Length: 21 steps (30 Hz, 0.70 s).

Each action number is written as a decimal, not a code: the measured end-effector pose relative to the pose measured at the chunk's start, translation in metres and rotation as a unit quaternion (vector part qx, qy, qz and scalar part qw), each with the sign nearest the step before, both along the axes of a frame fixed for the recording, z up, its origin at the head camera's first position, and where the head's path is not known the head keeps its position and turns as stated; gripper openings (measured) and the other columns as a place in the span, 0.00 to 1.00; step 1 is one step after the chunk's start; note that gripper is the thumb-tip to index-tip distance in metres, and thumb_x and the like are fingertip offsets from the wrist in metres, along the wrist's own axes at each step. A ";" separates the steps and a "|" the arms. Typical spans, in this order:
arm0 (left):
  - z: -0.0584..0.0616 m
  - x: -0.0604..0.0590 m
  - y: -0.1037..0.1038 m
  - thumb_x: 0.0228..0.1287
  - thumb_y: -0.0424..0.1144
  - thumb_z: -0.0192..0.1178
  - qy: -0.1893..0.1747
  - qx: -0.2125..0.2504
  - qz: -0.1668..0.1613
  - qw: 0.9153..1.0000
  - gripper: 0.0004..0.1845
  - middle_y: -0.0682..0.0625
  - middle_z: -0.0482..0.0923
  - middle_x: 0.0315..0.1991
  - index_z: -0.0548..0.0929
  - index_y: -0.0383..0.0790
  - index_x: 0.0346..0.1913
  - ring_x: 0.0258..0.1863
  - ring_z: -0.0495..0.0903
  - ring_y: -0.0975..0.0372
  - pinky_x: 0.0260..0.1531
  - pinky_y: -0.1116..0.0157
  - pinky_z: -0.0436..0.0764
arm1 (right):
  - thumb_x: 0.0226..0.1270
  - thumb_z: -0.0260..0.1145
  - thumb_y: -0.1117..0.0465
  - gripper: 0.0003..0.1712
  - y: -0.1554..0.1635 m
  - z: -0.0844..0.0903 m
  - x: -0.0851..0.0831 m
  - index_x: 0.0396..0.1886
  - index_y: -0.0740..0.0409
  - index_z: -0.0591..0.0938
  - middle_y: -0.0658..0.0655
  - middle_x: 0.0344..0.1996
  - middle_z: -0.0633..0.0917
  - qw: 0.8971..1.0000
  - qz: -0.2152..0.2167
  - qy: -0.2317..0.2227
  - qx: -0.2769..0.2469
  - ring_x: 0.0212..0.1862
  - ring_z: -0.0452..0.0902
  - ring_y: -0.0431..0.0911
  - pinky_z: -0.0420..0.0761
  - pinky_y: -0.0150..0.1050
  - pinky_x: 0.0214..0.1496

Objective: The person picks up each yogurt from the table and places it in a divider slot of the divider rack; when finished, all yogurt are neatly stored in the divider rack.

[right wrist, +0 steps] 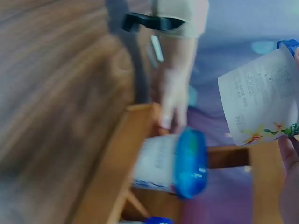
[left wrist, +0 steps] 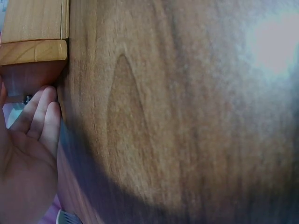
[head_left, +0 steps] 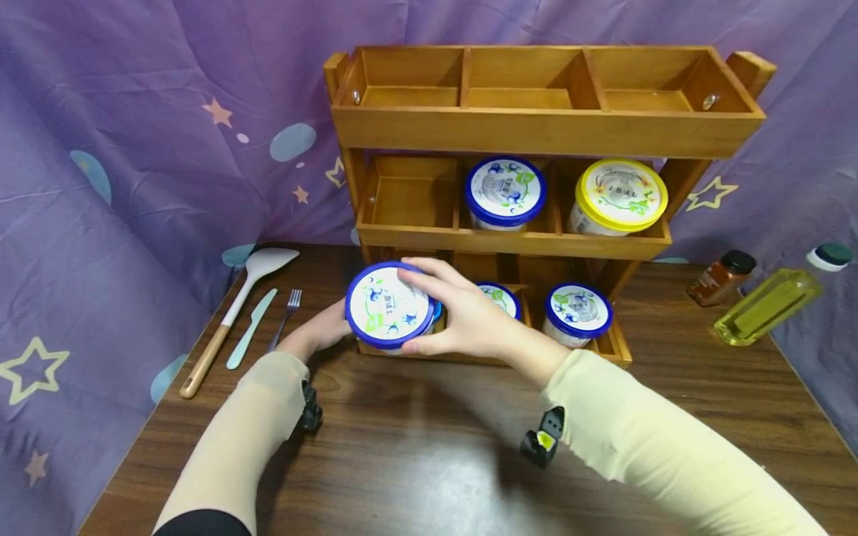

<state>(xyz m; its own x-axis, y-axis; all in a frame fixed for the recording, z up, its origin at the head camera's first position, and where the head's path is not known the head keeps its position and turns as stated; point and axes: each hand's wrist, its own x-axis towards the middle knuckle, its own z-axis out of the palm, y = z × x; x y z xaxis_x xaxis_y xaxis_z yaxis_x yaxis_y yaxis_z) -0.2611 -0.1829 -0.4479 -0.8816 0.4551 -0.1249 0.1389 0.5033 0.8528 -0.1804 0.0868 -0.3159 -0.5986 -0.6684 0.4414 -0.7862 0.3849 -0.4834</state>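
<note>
At the front of the lowest tier of the wooden rack [head_left: 546,130], the right hand [head_left: 469,320] closes its grip over a blue-lidded tub [head_left: 390,307], fingers curled across the far edge of the lid and thumb under the near rim. The tub is tilted so its lid faces the onlooker, held just above the bottom-left compartment. The left hand [head_left: 322,333] lies low beside the rack's left foot; the left wrist view shows its fingers [left wrist: 42,119] straight and together against the wood, holding nothing.

The tub appears to be a thin-walled paper or plastic cup with a snap-on lid: probably light, stiff at the rim, somewhat yielding in the wall. A hold at the lid rim, as here, should be the firmer place; squeezing the printed wall [right wrist: 261,100] could dent it, and the glossy lid may slip.

Two more blue-lidded tubs [head_left: 578,313] stand in the bottom tier, touching nothing but their compartments. The middle tier carries another blue tub [head_left: 505,191] and a yellow-lidded tub [head_left: 622,195]; the top tier holds no tubs. On the desk [head_left: 429,461] lie a spatula [head_left: 234,309], knife [head_left: 251,329] and fork [head_left: 287,316] to the left, a spice jar [head_left: 722,277] and oil bottle [head_left: 771,301] to the right.
</note>
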 end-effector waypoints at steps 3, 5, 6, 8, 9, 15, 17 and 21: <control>0.001 0.001 -0.001 0.61 0.53 0.60 -0.024 -0.035 0.021 0.999 0.44 0.37 0.59 0.68 0.51 0.42 0.73 0.66 0.59 0.46 0.63 0.47 0.56 | 0.40 0.80 0.52 0.52 0.003 0.018 -0.005 0.66 0.63 0.68 0.61 0.66 0.65 1.000 -0.008 0.023 -0.011 0.67 0.60 0.51 0.63 0.46 0.65; 0.002 0.001 -0.001 0.63 0.55 0.58 -0.044 -0.055 0.026 0.997 0.42 0.36 0.62 0.65 0.51 0.43 0.73 0.63 0.63 0.45 0.60 0.46 0.61 | 0.41 0.80 0.52 0.52 0.005 0.030 -0.008 0.66 0.64 0.68 0.61 0.66 0.64 0.999 -0.013 0.037 -0.018 0.67 0.60 0.51 0.62 0.45 0.65; 0.002 0.001 -0.001 0.64 0.55 0.57 -0.047 -0.061 0.025 0.997 0.42 0.35 0.64 0.63 0.51 0.43 0.73 0.61 0.65 0.45 0.58 0.46 0.64 | 0.41 0.80 0.52 0.51 0.006 0.035 -0.010 0.66 0.64 0.68 0.61 0.66 0.64 0.999 -0.017 0.042 -0.018 0.67 0.59 0.52 0.62 0.45 0.65; 0.001 0.000 -0.002 0.66 0.54 0.55 -0.051 -0.066 0.022 0.996 0.40 0.33 0.65 0.61 0.51 0.42 0.73 0.59 0.66 0.44 0.55 0.47 0.67 | 0.41 0.80 0.53 0.51 0.007 0.045 -0.015 0.66 0.64 0.68 0.61 0.66 0.64 0.998 -0.028 0.052 -0.023 0.67 0.59 0.52 0.61 0.45 0.66; 0.001 0.000 -0.002 0.66 0.53 0.55 -0.051 -0.067 0.022 0.996 0.39 0.33 0.65 0.61 0.52 0.43 0.73 0.59 0.66 0.45 0.55 0.47 0.67 | 0.42 0.80 0.52 0.51 0.008 0.050 -0.017 0.66 0.64 0.67 0.61 0.66 0.64 0.998 -0.034 0.053 -0.024 0.67 0.59 0.51 0.61 0.45 0.66; 0.000 -0.001 -0.001 0.66 0.52 0.55 -0.054 -0.063 0.021 0.996 0.38 0.34 0.66 0.60 0.52 0.47 0.73 0.58 0.67 0.46 0.55 0.48 0.68 | 0.45 0.78 0.51 0.51 0.008 0.067 -0.028 0.68 0.61 0.65 0.58 0.68 0.61 0.995 -0.082 0.050 -0.025 0.68 0.56 0.49 0.59 0.43 0.66; 0.001 -0.001 -0.001 0.67 0.52 0.55 -0.055 -0.063 0.020 0.996 0.38 0.33 0.66 0.60 0.52 0.47 0.73 0.58 0.68 0.46 0.55 0.48 0.67 | 0.46 0.78 0.51 0.51 0.007 0.068 -0.031 0.68 0.61 0.65 0.57 0.68 0.61 0.994 -0.094 0.055 -0.031 0.68 0.56 0.48 0.59 0.41 0.67; 0.002 0.000 -0.002 0.67 0.52 0.55 -0.053 -0.067 0.020 0.996 0.37 0.33 0.66 0.60 0.52 0.46 0.73 0.58 0.68 0.45 0.56 0.47 0.66 | 0.45 0.78 0.51 0.51 0.003 0.063 -0.037 0.68 0.62 0.66 0.58 0.69 0.60 0.990 -0.109 0.075 -0.051 0.69 0.55 0.46 0.58 0.38 0.67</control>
<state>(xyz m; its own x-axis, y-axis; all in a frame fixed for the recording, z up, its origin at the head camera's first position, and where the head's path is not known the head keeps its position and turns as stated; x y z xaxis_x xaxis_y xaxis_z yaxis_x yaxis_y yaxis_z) -0.2610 -0.1845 -0.4460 -0.8773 0.3929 -0.2755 0.0298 0.6176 0.7859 -0.2177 0.0896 -0.2525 -0.6469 -0.4772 0.5949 -0.7552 0.5091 -0.4128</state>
